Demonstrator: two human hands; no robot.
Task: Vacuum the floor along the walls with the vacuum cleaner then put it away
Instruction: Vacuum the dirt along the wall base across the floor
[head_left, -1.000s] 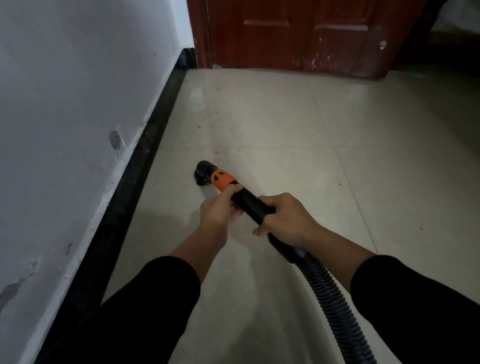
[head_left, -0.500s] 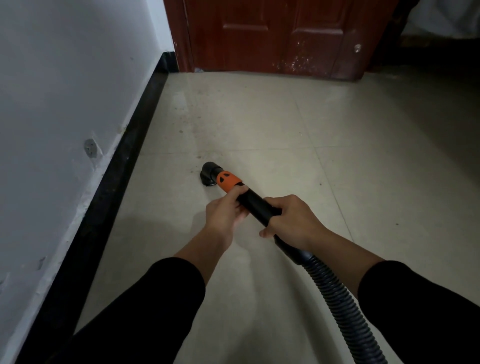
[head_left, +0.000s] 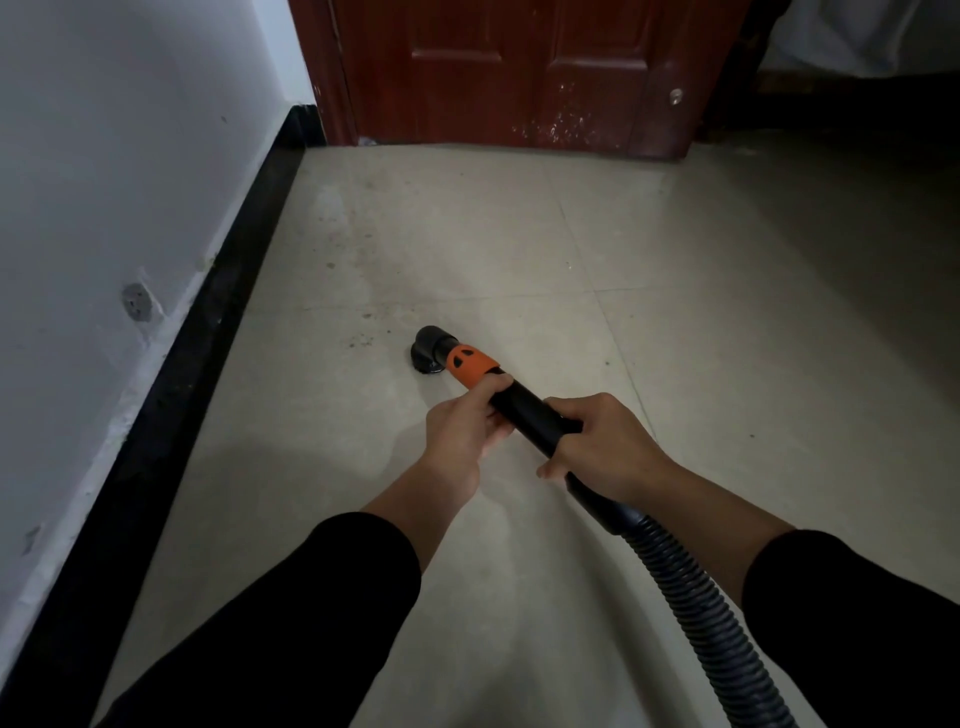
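Gripping the black wand (head_left: 524, 410) of the vacuum cleaner, both hands are holding it low over the pale tiled floor (head_left: 519, 249). The left hand (head_left: 460, 431) is wrapping its fingers round the tube just behind the orange collar (head_left: 470, 366). The right hand (head_left: 610, 449) is closing round the same tube a little further back, knuckles up and fingers curled under it, so both hands are clasping the wand firmly.

Ahead of the collar the short black nozzle (head_left: 428, 349) is bending downward, and its mouth appears to be sitting on the floor. It is lying well apart from the black skirting board (head_left: 208, 338) that is running along the foot of the white wall (head_left: 104, 156) on the left. A scatter of dark specks (head_left: 361, 340) is lying on the tile just left of the nozzle, between it and the skirting board.

Behind the right hand the wand is joining a ribbed black hose (head_left: 722, 634), which is trailing off toward the lower right edge of the view. Black sleeves (head_left: 311, 623) are covering both forearms, stopping short of the wrists.

At the far end of the floor a reddish-brown panelled door (head_left: 519, 67) is filling the top of the view, its lower part flecked with pale marks — and a small grey patch (head_left: 136, 301) is showing on the wall, a little above the skirting board.
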